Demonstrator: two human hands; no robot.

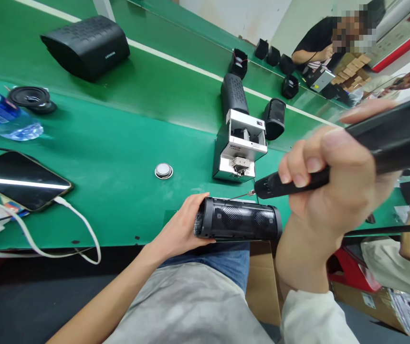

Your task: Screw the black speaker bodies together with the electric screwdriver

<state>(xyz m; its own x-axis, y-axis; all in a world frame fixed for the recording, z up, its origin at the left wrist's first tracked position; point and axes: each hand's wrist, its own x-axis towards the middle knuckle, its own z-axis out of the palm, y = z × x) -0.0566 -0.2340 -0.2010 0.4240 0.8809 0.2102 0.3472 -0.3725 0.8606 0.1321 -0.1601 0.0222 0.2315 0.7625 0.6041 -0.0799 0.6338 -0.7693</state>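
Observation:
My left hand (pixel 182 225) grips the left end of a black cylindrical speaker (pixel 238 219) lying on its side at the near edge of the green table (pixel 119 157). My right hand (pixel 333 186) is closed around a black electric screwdriver (pixel 369 148), held slanted. Its thin bit (pixel 242 195) points left and sits just above the speaker's top. A small white screw-feeder box (pixel 239 145) stands right behind the speaker.
A phone (pixel 20 179) with a white cable, a water bottle (pixel 2 117), a loose speaker driver (pixel 29 97) and a round metal disc (pixel 163 170) lie to the left. More black speakers (pixel 88 45) sit on the conveyor behind. Other people work at the far right.

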